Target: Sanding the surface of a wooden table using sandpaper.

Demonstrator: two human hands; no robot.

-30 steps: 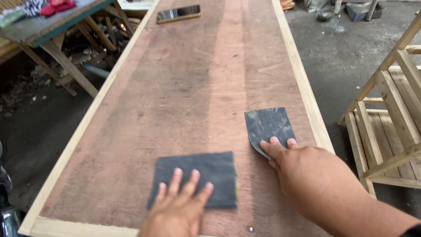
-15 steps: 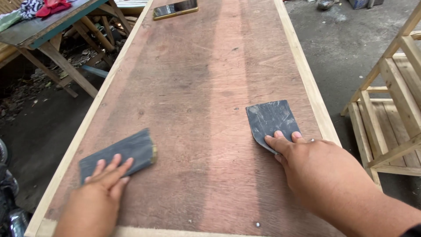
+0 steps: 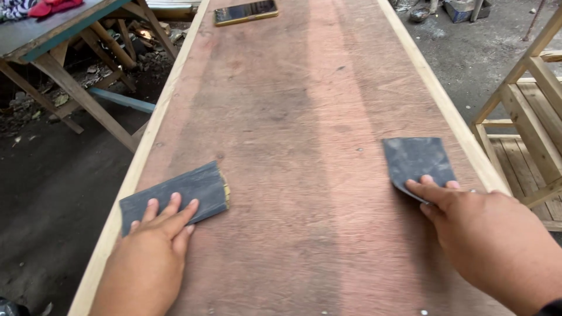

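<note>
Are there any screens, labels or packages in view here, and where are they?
Phone: lies flat at the far end of the long wooden panel, a slim rectangle with a dark glossy screen and a yellowish edge.
No packages, labels or signs show.

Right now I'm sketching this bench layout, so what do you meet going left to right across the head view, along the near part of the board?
Pale left edge strip → left hand on the folded sandpaper → bare reddish board → right sandpaper sheet under the right hand → wooden rack.
</note>
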